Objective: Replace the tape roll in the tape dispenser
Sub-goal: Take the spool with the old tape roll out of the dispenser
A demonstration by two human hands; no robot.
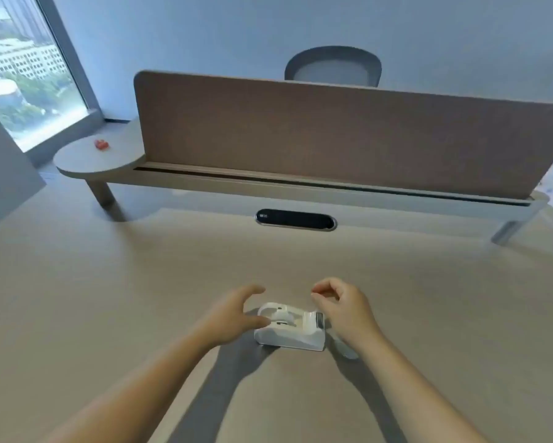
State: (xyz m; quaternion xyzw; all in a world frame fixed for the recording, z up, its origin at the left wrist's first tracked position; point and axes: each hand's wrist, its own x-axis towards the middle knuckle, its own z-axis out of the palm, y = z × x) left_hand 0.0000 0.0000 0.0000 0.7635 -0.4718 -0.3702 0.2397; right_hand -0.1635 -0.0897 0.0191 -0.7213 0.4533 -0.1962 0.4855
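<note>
Pale wood surface (pixel 109 298) carries a white tape dispenser (pixel 290 330) lying left-right between both hands, cutter toward the right. Left hand (pixel 233 318), fingers spread, thumb touching the spool end, looks nearer; right hand (pixel 345 310) hovers above, fingertips loosely pinched, apparently empty.

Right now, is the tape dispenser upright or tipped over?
Upright: the tape dispenser sits flat on its base on the desk, cutter end rightward.

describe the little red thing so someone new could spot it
Start at the brown divider panel across the desk. Its left end meets a rounded grey shelf by the window. The small red object lies there alone, the only bright colour around.
</note>
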